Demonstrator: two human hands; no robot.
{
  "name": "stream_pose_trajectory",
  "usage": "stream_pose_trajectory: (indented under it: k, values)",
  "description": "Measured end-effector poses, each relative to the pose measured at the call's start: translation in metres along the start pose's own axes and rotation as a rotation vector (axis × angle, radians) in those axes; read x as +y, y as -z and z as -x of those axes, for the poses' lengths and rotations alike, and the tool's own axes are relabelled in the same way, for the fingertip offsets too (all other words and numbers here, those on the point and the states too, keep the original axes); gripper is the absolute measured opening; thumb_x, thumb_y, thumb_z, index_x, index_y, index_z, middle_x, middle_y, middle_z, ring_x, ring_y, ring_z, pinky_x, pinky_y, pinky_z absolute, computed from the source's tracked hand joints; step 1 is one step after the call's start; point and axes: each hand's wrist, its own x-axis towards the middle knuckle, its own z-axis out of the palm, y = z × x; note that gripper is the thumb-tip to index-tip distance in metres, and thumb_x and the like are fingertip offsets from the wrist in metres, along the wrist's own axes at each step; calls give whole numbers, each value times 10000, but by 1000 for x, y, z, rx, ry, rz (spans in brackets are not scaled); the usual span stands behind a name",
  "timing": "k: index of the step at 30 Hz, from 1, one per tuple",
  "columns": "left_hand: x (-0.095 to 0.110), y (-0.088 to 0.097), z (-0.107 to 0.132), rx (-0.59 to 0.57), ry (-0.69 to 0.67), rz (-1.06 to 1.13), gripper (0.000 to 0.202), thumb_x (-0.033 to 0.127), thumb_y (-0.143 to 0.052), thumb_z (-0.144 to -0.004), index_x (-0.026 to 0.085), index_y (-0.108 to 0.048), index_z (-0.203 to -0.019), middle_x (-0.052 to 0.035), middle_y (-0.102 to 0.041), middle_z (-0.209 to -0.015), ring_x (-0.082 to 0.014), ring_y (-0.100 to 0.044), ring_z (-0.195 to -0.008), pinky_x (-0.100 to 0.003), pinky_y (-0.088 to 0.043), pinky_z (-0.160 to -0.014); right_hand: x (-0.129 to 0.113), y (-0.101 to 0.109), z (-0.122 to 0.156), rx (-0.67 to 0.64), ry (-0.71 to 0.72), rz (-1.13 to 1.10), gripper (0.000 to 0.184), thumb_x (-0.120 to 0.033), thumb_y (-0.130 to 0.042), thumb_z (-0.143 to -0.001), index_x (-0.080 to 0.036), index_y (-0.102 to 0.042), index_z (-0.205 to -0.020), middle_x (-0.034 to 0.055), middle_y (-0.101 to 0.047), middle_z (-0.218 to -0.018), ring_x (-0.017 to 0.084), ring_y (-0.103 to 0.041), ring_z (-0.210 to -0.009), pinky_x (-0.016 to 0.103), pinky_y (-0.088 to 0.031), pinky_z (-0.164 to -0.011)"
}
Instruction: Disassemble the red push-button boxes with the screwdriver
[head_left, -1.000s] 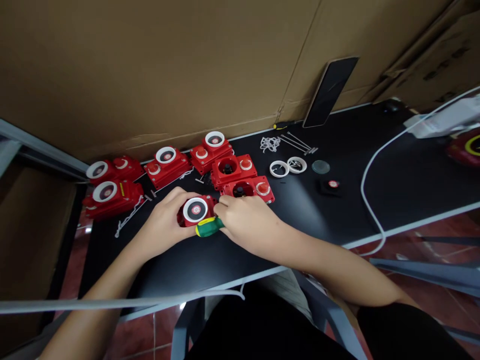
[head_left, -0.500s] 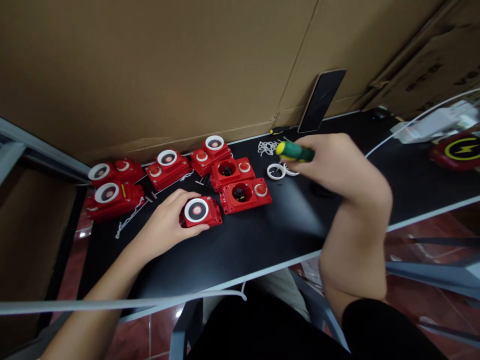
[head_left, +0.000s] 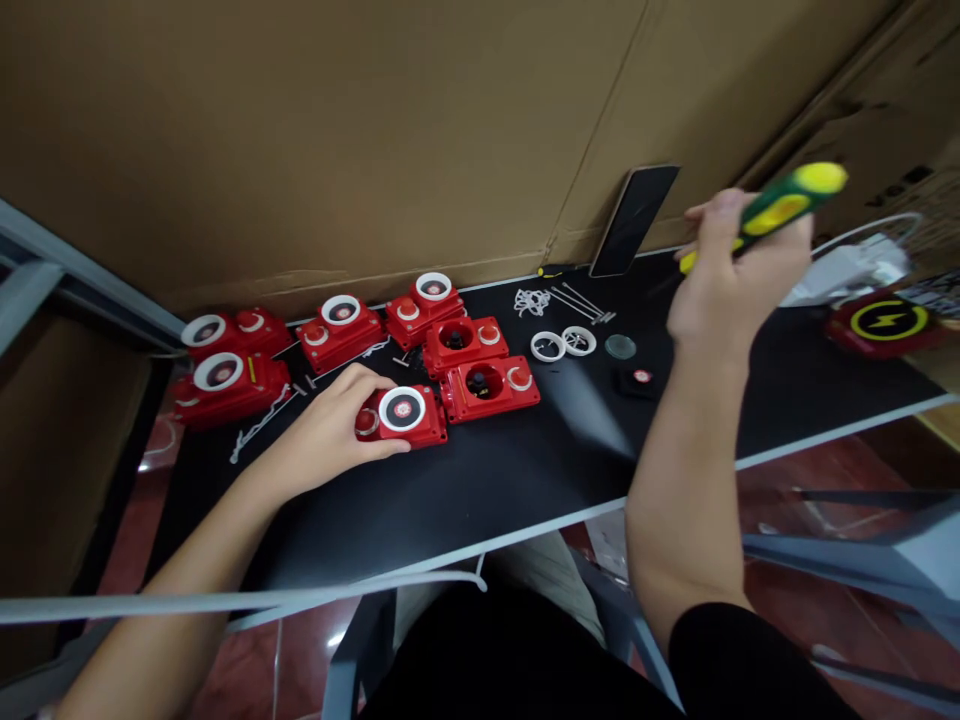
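My left hand (head_left: 330, 435) grips a red box-shaped device (head_left: 429, 427) at its left end, fingers behind and thumb in front. A white ring with a black, red-centred disc tops that device, which rests on the table. Over the table's right part, my right hand (head_left: 742, 265) is closed around a green-and-yellow screwdriver (head_left: 787, 205), raised with its handle end up to the right. The screwdriver's shaft is blurred. Just right of the held device lie two red housings (head_left: 491, 388) with open round holes. White rings (head_left: 548, 347) and a clear disc (head_left: 620, 346) lie between my hands.
More red devices (head_left: 232, 385) with white rings stand at the back left of the black table (head_left: 465, 490). White cords (head_left: 531, 302), thin metal rods (head_left: 577, 300) and a phone-like slab (head_left: 636, 220) are at the back. A white cable (head_left: 300, 598) crosses the front.
My right hand has swung up and to the right with the screwdriver, uncovering the clear disc and metal rods. My left hand stays on the red device.
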Motion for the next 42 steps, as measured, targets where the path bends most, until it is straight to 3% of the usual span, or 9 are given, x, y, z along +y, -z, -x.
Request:
stream_pose_trajectory:
  k: [2, 4, 6, 10, 14, 20, 25, 35, 42]
  values:
    - [-2, -2, -2, 20, -17, 35, 651, 737, -858, -854, 239, -685, -1237, -75, -681, -1238, -308, -715, -1110, -468, -599, -1038, -24, -7, 2, 232, 19, -40, 368, -548, -305, -1151, -305, -482, -938, 170, -659, -1050, 262, -624, -972, 447, -468, -943]
    - [-5, -5, -4, 38, -36, 76, 641, 731, -849, -860, 240, -686, -1239, -78, -696, -1242, -313, -720, -1116, -465, -600, -1029, -56, -14, 8, 270, 0, -173, 482, -639, -378, -1122, -293, -569, -846, 53, -565, -781, 203, -562, -674, 381, -462, -650]
    - [-8, -9, -6, 55, -60, 115, 610, 708, -843, -873, 241, -693, -1235, -78, -710, -1242, -307, -722, -1114, -456, -597, -1027, -89, -19, 15, -35, -11, -325, 512, -728, -583, -1036, -265, -657, -831, -3, -523, -704, 151, -490, -523, 321, -360, -468]
    - [-11, -13, -9, 73, -114, 163, 576, 680, -875, -846, 235, -712, -1174, -78, -732, -1203, -296, -730, -1082, -437, -600, -999, -131, -36, 27, -647, 72, -304, 463, -687, -797, -944, -231, -719, -938, 11, -680, -849, 160, -623, -662, 299, -512, -590]
    - [-11, -11, -8, 63, -114, 169, 535, 626, -881, -845, 240, -721, -1180, -81, -759, -1215, -302, -745, -1101, -450, -599, -1024, -128, -65, 46, -591, 119, -265, 387, -617, -775, -989, -244, -679, -1026, 53, -744, -994, 216, -674, -825, 365, -589, -764]
    - [-8, -6, -6, 15, -113, 174, 458, 548, -860, -897, 240, -729, -1210, -75, -749, -1230, -285, -738, -1130, -426, -589, -1025, -109, -95, 82, -465, -35, -459, 316, -557, -599, -1098, -260, -591, -1205, 72, -741, -1100, 172, -665, -669, 335, -588, -610]
    - [-6, -5, -6, -7, -100, 134, 419, 469, -845, -907, 231, -715, -1226, -68, -719, -1232, -269, -725, -1122, -400, -586, -1025, -111, -96, 87, -599, -10, -407, 270, -499, -661, -1077, -260, -635, -1200, 103, -777, -1159, 284, -773, -1021, 429, -661, -850]
    - [-3, -3, -6, -25, -65, 95, 457, 475, -846, -887, 242, -704, -1254, -58, -689, -1206, -267, -708, -1084, -404, -593, -1006, -114, -87, 76, -610, 75, -414, 175, -362, -657, -1079, -240, -640, -1203, 105, -797, -1191, 283, -770, -1112, 456, -649, -994]
    - [-7, -7, -5, -12, -102, 90, 460, 455, -851, -898, 229, -700, -1269, -75, -685, -1234, -292, -698, -1137, -425, -575, -1032, -125, -83, 82, -780, 147, -523, 285, -289, -646, -1081, -204, -644, -1353, 87, -797, -1160, 240, -772, -1068, 414, -626, -1000]
